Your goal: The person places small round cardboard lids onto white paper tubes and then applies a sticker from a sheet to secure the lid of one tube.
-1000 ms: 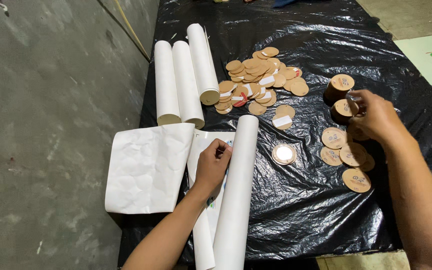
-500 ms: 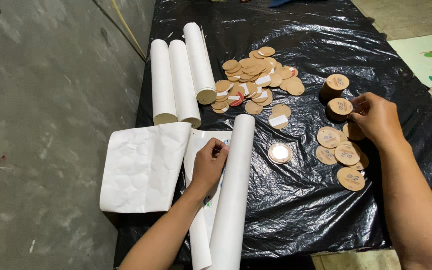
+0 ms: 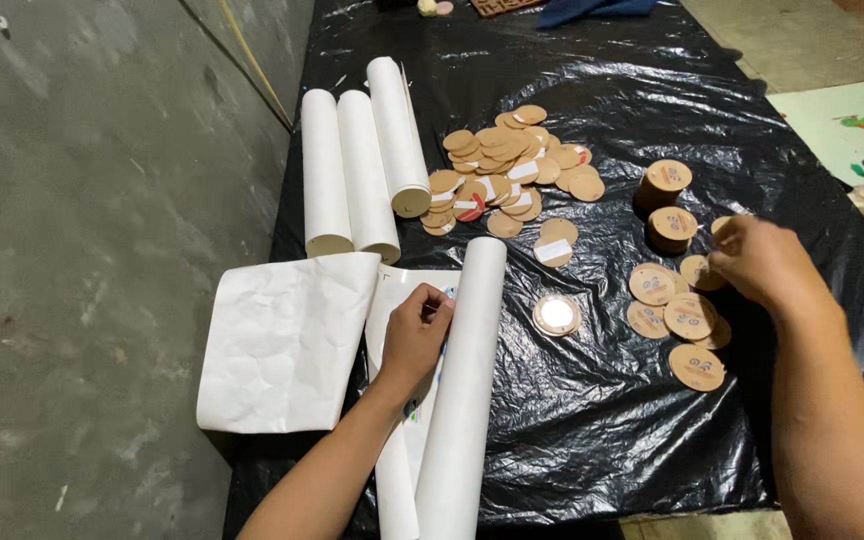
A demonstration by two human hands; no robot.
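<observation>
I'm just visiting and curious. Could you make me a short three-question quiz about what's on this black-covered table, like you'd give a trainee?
1. True or false: the left hand rests against a long white tube lying on the black plastic sheet.
2. How many white tubes lie side by side at the far left of the table? A) two B) three C) five
3. What kind of things is the right hand reaching among?

Key
1. True.
2. B: three white tubes.
3. Round brown cardboard discs, some loose, some in two short stacks nearby; a bigger loose pile of discs lies farther back.
</observation>
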